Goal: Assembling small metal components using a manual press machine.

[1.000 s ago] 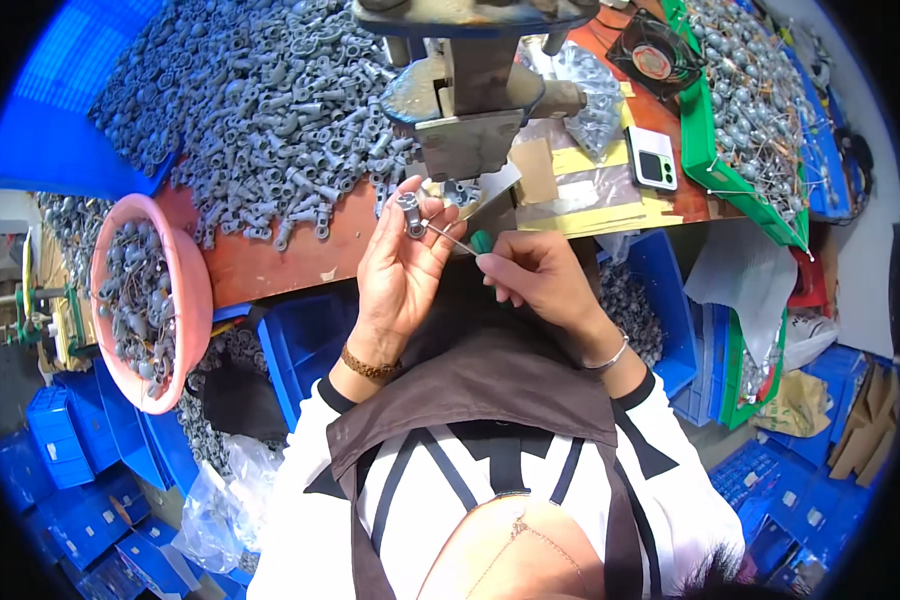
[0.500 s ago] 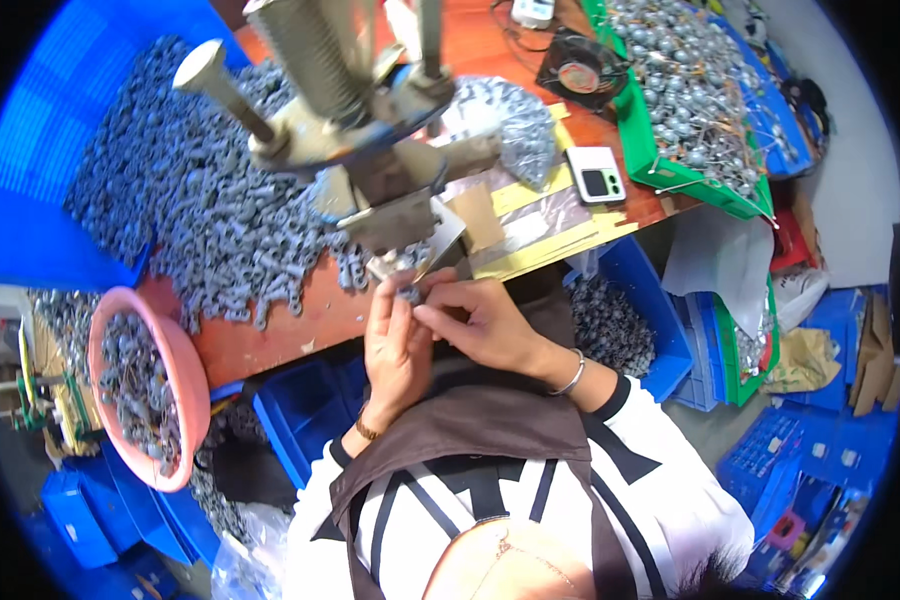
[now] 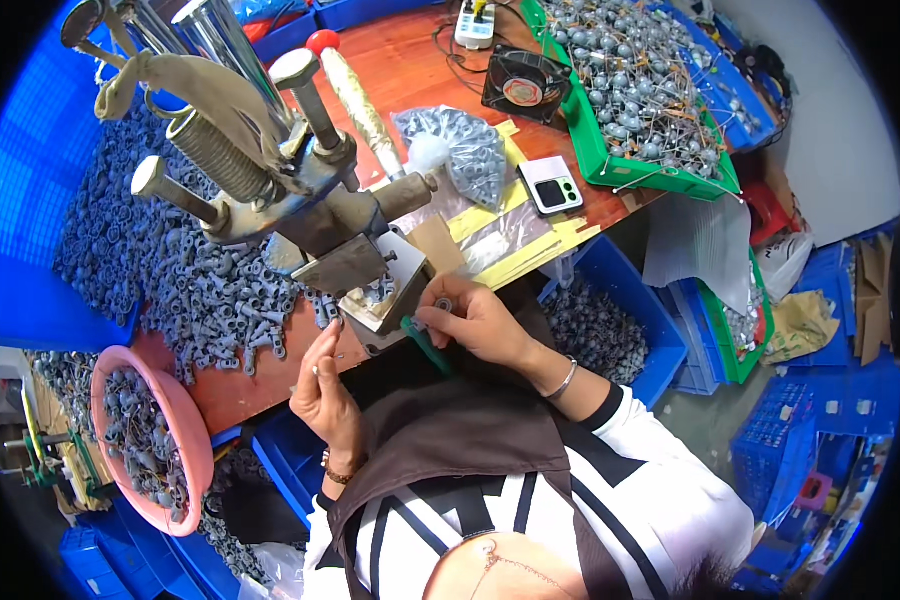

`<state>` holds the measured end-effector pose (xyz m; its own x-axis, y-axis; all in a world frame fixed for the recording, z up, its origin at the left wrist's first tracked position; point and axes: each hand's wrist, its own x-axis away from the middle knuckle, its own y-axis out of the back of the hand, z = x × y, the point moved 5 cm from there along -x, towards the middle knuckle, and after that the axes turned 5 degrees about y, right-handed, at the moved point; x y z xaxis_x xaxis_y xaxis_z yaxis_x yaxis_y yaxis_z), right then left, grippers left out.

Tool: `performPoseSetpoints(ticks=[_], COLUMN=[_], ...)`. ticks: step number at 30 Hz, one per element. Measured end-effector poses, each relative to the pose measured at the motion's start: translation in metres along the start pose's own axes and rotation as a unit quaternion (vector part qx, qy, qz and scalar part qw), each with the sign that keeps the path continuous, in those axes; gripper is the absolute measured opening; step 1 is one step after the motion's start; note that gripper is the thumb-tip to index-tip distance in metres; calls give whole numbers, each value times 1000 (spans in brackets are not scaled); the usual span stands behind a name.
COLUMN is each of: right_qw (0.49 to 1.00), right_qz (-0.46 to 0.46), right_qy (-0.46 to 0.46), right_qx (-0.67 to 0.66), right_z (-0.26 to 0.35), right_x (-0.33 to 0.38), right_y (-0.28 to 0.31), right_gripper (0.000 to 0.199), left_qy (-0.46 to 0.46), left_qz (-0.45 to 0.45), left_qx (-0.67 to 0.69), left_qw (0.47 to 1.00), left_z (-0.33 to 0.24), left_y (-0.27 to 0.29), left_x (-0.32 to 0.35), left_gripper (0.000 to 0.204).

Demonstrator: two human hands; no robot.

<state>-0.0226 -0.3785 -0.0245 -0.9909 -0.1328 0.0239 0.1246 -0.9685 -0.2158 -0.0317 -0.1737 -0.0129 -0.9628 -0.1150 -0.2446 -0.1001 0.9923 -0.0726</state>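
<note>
My right hand (image 3: 475,325) is closed in front of the press, with a small grey tubular part (image 3: 443,304) showing at its curled fingers. A narrow green tool (image 3: 426,346) hangs from the same grip; its exact kind is unclear. My left hand (image 3: 327,400) is apart from it, fingers stretched toward the edge of a heap of grey tubular parts (image 3: 230,285), with nothing visible in it. Between and beyond the hands stands the metal press (image 3: 310,215), its block and pale base (image 3: 378,305) near my fingertips.
A pink basin (image 3: 202,440) of grey parts stands at the left. On the red table (image 3: 395,60) are a bag of parts (image 3: 460,150), a phone (image 3: 550,186) and a black fan (image 3: 526,85). A green crate (image 3: 660,172) and blue bin (image 3: 660,345) are at the right.
My hands were together at the press; now the left has drawn away to the left, toward the grey heap. A green tool shows in my right hand. The view has shifted.
</note>
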Motion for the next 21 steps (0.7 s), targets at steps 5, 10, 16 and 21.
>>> performPoseSetpoints(ticks=[5,10,16,21], right_qw=[966,958,982,993], right_qz=[-7,48,130,25], right_qy=[103,124,98,43], right_qx=[237,255,99,108], right_z=[15,24,20,13], right_x=[-5,-6,-7,-15], right_y=[-2,-2,-27,-17], right_gripper=[12,16,18,19], left_qy=[65,-243,-126,-94], left_qz=[-116,-39,148,100], left_qx=[101,-384,-298,-302], left_qw=[986,890,935,943], left_z=[3,-57,-37,-26], left_y=[19,-15,-41,-44], left_x=[-6,-6,3,-7], left_gripper=[30,45,38,25])
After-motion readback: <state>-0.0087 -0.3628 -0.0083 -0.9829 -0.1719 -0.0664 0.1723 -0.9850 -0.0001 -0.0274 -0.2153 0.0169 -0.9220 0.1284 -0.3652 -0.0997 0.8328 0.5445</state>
